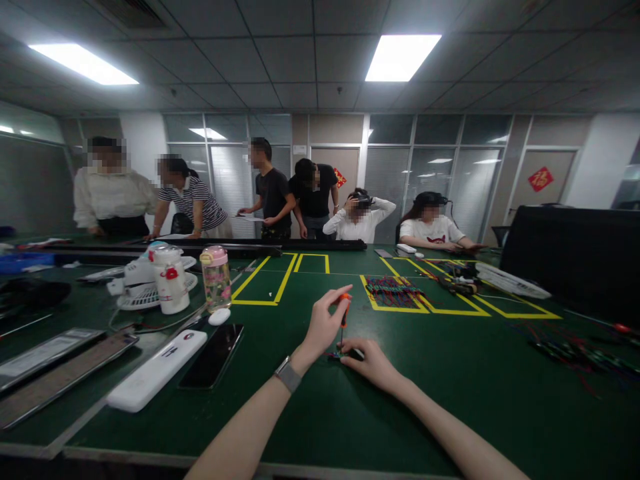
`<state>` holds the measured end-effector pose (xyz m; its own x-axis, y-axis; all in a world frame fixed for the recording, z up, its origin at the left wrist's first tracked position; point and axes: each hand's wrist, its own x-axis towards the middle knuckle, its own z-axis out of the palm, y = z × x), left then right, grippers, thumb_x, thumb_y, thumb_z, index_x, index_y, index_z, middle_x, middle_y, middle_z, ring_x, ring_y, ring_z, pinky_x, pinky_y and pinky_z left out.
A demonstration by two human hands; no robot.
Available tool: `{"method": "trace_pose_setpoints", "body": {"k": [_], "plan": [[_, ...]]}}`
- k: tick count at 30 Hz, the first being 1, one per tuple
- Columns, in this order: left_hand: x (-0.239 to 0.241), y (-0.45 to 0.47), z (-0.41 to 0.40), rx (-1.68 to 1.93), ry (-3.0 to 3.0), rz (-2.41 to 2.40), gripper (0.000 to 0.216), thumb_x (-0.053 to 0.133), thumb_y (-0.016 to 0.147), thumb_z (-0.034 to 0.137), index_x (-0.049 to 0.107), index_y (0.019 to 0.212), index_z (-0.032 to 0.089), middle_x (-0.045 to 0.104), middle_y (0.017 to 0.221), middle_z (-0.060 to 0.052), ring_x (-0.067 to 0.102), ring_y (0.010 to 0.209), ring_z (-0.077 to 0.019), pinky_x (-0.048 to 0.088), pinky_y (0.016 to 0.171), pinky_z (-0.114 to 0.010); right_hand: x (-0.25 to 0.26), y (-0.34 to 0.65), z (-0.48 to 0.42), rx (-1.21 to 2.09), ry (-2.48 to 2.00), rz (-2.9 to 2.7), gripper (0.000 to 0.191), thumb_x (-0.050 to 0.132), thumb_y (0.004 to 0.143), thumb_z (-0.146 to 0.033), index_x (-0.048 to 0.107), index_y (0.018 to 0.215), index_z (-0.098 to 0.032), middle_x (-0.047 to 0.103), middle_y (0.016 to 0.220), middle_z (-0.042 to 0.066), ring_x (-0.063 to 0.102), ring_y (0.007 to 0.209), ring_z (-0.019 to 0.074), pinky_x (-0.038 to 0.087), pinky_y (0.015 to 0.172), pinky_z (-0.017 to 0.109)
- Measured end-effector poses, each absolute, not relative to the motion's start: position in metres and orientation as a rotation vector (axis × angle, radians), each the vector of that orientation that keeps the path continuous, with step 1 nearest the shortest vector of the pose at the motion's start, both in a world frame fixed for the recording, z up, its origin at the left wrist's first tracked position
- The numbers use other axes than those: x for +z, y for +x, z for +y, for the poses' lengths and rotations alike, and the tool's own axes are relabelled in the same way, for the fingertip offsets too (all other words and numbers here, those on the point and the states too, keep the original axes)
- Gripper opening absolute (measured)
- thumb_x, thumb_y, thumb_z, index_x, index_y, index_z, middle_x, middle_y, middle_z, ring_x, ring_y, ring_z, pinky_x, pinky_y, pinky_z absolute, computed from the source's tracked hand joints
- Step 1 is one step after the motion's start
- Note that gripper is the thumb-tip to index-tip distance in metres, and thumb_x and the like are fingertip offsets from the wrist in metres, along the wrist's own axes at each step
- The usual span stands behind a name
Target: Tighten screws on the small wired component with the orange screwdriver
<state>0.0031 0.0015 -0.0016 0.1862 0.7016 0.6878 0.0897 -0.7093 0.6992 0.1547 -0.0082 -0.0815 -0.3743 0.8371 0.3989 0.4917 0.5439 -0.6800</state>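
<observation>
My left hand point(326, 321) grips the orange handle of a small screwdriver point(344, 319), fingers closed around its top. The screwdriver stands upright, its thin shaft pointing down at a small green part with wires point(334, 356) on the green table. My right hand point(367, 361) rests low on the table, thumb and fingers pinched at that small part beside the screwdriver's tip. Fine details of the part are too small to tell.
A black phone point(213, 357), a long white case point(157, 370) and a pink-lidded bottle point(217, 279) lie or stand to the left. Bundled wired parts point(395, 292) sit inside yellow tape; more wires point(587, 353) lie at right. Several people are across the table.
</observation>
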Motion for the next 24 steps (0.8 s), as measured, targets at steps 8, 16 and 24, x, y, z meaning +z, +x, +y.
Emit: {"method": "trace_pose_setpoints", "body": {"k": [8,16,24], "plan": [[-0.0021,0.0015,0.0015,1.555,1.959,0.745,0.033,0.041,0.093,0.029,0.062,0.118,0.023,0.06,0.105,-0.006,0.058,0.096,-0.0165,0.046,0.086,-0.03,-0.0828,0.1546,-0.0065,0.595,-1.071,-2.035,0.009,0.065,0.074,-0.022,0.07,0.08,-0.017,0.072,0.101,0.009,0.065,0.1,0.0258,0.048,0.091,0.039],[-0.0025,0.0025,0.0021,1.591,1.982,0.769,0.026,0.058,0.084,0.029,0.067,0.108,0.022,0.059,0.094,-0.004,0.058,0.086,-0.0149,0.048,0.078,-0.027,-0.0797,0.1539,-0.009,0.608,-1.066,-2.039,0.008,0.064,0.075,-0.022,0.07,0.079,-0.018,0.072,0.101,0.008,0.064,0.1,0.0252,0.047,0.091,0.037],[-0.0056,0.0029,0.0055,1.519,1.899,0.737,0.034,0.045,0.092,0.03,0.058,0.122,0.025,0.063,0.109,-0.006,0.061,0.096,-0.0165,0.049,0.085,-0.03,-0.0805,0.1544,-0.0083,0.606,-1.077,-2.034,0.009,0.065,0.074,-0.022,0.07,0.08,-0.017,0.072,0.101,0.009,0.064,0.1,0.0255,0.047,0.091,0.038]]}}
